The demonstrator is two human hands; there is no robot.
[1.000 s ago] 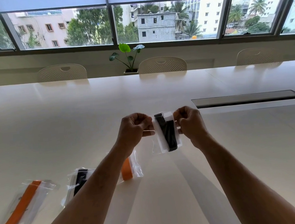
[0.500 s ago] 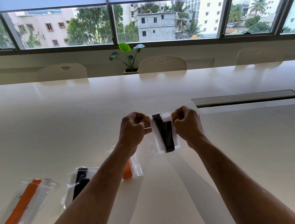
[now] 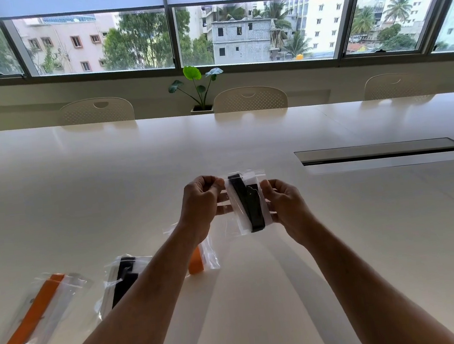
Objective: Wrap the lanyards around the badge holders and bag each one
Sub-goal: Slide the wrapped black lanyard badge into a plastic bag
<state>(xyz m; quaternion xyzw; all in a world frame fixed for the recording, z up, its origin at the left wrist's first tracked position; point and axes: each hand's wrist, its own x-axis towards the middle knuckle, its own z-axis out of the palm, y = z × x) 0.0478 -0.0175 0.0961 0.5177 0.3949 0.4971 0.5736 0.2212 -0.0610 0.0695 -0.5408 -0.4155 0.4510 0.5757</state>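
Above the table's middle I hold a clear zip bag (image 3: pixel 247 202) with a badge holder wrapped in a black lanyard inside. My left hand (image 3: pixel 199 203) pinches the bag's top left corner at the zip strip. My right hand (image 3: pixel 286 203) holds the bag's right side with curled fingers. Three filled bags lie on the table at the lower left: one with an orange lanyard (image 3: pixel 35 314), one with a black lanyard (image 3: pixel 121 283), and another with an orange lanyard (image 3: pixel 200 259), partly hidden behind my left forearm.
The long white table (image 3: pixel 369 240) has a recessed cable slot (image 3: pixel 382 154) at the right. Three white chairs (image 3: pixel 250 98) stand along the far edge. A potted plant (image 3: pixel 199 90) sits under the windows.
My right hand has slid from the bag's top edge down to its right side, with its fingers loosened. The bag's top right corner now shows free. The left hand keeps its pinch.
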